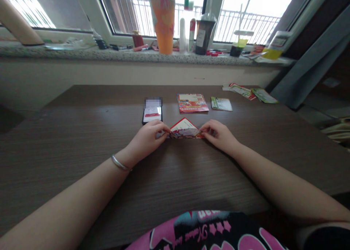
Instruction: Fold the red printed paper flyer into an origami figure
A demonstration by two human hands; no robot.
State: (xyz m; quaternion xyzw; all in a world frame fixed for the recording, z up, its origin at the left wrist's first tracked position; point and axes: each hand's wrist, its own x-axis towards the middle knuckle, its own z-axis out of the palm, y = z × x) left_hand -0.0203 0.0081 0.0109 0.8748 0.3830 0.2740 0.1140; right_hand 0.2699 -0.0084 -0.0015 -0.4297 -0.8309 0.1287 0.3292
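A printed leaflet folded into a triangle [185,129] lies on the brown wooden table [82,140] in front of me. My left hand [147,137] pinches its left corner, fingers closed on the paper. My right hand [218,134] pinches the right corner in the same way. A silver bangle sits on my left wrist.
A phone [152,114] with a lit screen lies just beyond my left hand. A red flyer [192,103] and a stack of leaflets [221,104] lie further back, with more leaflets [250,92] at the far right. Drink cups [163,20] and bottles stand on the windowsill.
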